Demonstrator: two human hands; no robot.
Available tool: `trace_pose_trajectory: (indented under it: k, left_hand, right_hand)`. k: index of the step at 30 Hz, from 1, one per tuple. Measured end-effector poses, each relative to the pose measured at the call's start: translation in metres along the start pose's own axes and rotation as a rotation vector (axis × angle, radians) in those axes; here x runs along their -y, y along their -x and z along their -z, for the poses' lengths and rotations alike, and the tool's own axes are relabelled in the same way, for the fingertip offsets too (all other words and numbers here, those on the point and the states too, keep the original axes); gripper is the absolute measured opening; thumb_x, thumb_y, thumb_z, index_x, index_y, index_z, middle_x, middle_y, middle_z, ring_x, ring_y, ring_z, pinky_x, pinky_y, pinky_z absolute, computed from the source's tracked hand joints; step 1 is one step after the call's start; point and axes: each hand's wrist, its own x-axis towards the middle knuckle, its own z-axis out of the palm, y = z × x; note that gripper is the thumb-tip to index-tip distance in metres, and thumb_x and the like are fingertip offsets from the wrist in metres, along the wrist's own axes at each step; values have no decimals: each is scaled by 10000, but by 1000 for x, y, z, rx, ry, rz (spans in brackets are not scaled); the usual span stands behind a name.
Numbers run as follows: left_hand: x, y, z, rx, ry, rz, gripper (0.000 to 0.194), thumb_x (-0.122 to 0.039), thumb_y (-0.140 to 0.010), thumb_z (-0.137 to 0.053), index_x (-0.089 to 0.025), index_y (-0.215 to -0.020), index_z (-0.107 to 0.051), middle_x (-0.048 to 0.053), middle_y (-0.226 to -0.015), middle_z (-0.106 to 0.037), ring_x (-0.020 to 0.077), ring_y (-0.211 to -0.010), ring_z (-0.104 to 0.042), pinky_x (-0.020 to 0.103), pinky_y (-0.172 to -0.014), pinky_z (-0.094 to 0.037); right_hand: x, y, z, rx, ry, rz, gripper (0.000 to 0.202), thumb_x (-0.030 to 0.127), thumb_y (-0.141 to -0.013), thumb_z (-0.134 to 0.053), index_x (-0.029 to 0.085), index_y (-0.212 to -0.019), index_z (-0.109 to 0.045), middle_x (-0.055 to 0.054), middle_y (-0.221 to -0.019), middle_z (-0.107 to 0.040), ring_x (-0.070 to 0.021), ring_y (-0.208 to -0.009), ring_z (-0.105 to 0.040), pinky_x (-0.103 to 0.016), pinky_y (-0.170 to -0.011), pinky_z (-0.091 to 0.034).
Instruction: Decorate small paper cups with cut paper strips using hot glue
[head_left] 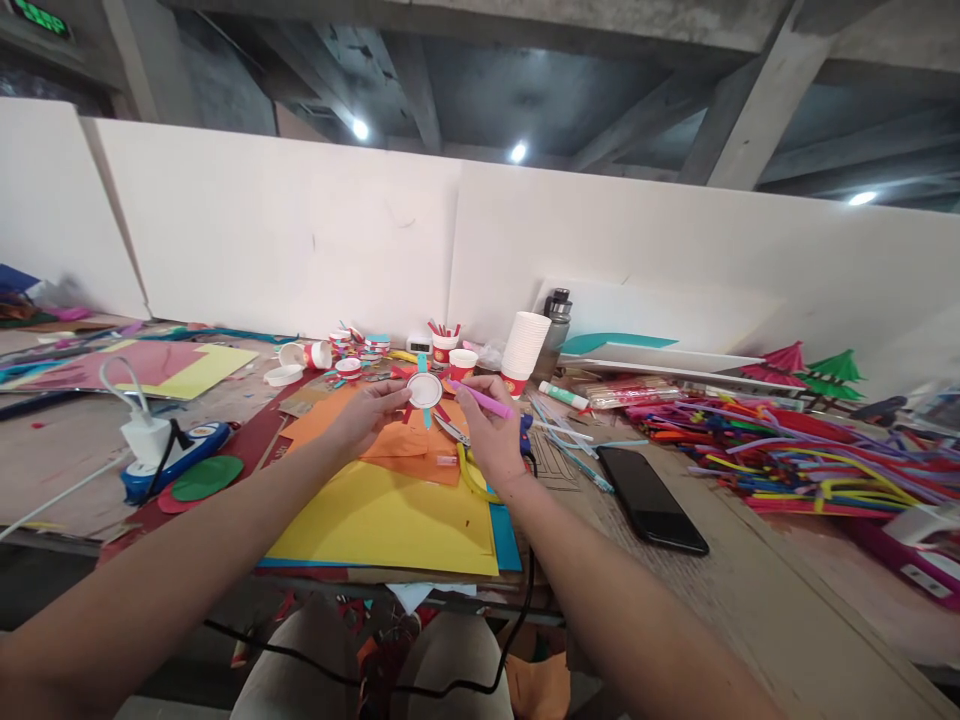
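Note:
My left hand (373, 412) pinches the edge of a cut-down paper cup (425, 391), its round white base facing me. Red and teal strips stick out around the cup like rays. In my right hand (491, 432) is a purple marker pen (491, 402), its left end close to the cup's right side; whether it touches I cannot tell. Below that hand lie scissors with yellow handles (474, 478), partly hidden. Orange paper (405, 440) and yellow paper (382, 520) are spread under both hands.
Behind stand stacked paper cups (526, 342) and a grey bottle (556, 335). To the right lie a glue stick (564, 396), a black phone (652, 500) and many coloured pipe cleaners (795, 450). A blue power strip (176, 460) with cables is on the left. White boards (300, 240) close off the back.

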Motion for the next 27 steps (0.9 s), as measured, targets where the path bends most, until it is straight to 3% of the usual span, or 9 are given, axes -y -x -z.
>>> trace_pose_trajectory:
  k: [6,15,27]
  left_hand:
    - [4,-1,-2,74,18,15,297,-359,-655,-838,-131,-797,-711,35,-749,-640,97,-632,-541,229,-592,-449]
    - [9,-2,-4,49,127,139,288,-311,-637,-860,-114,-765,-693,36,-718,-653,87,-607,-567,219,-583,-445]
    - [13,7,-14,124,120,155,346,-351,-644,-853,-119,-798,-647,23,-686,-647,99,-591,-566,222,-589,-428]
  right_hand:
    - [-3,1,0,36,60,15,191,395,-846,-626,205,-837,-607,-28,-822,-675,-166,-789,-624,-295,-674,-509]
    - [-10,2,2,48,114,31,162,355,-882,-594,193,-885,-604,-31,-881,-667,-154,-811,-618,-293,-737,-499]
    - [-16,3,6,142,276,120,118,297,-897,-588,195,-951,-613,-41,-912,-667,-167,-843,-628,-313,-778,-498]
